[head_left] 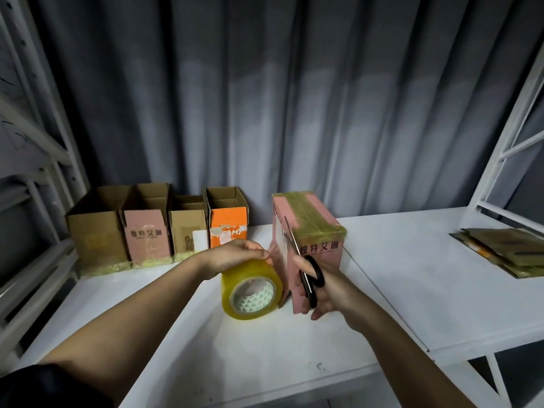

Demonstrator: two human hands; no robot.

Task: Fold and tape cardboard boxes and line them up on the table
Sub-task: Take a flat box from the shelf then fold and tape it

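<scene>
I cannot read the small print on the brown box (188, 231). My right hand (325, 290) hides the pink box's (309, 231) near bottom corner. The flat cardboard (506, 248) at the desk's right edge looks blurry.

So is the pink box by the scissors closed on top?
Yes, closed. The pink box has its top flaps down flat, with yellowish tape strips across them, unlike the open boxes lined up behind.
</scene>
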